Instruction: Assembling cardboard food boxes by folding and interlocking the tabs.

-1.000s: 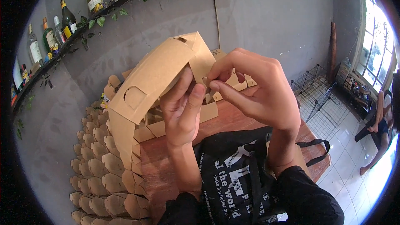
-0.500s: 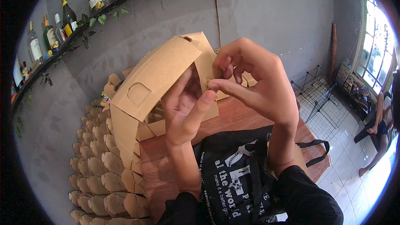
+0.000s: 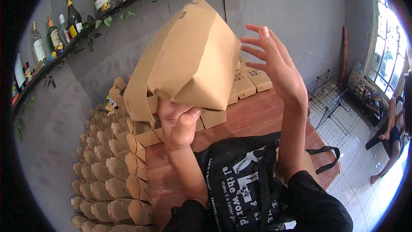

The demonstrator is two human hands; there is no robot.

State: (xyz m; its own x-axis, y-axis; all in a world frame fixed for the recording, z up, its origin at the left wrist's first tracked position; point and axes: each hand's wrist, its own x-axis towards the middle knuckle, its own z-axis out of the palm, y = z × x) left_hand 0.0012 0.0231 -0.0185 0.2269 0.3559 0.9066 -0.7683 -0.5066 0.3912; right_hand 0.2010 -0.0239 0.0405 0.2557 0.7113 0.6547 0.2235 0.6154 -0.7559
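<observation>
Your left hand (image 3: pixel 178 122) gripped the brown cardboard box (image 3: pixel 189 66) from beneath, thumb and fingers closed on its lower edge, and held it raised above the wooden table (image 3: pixel 253 118). The box sat tilted, its folded top pointing toward 12 o'clock and one flap hanging down at its 8 o'clock corner. Your right hand (image 3: pixel 274 66) stood at 3 o'clock of the box, just beside it and apart from it, fingers spread wide and holding nothing. A black printed bag (image 3: pixel 240 176) lay on the table at 6 o'clock, under both forearms. Finished boxes (image 3: pixel 251 81) lined the far table edge behind the raised box. Stacks of flat folded blanks (image 3: pixel 107 167) filled the 8 o'clock side. Bottles (image 3: pixel 73 17) stood on the wall shelf at 10 o'clock. Another person (image 3: pixel 388 133) sat by the window at 3 o'clock.
</observation>
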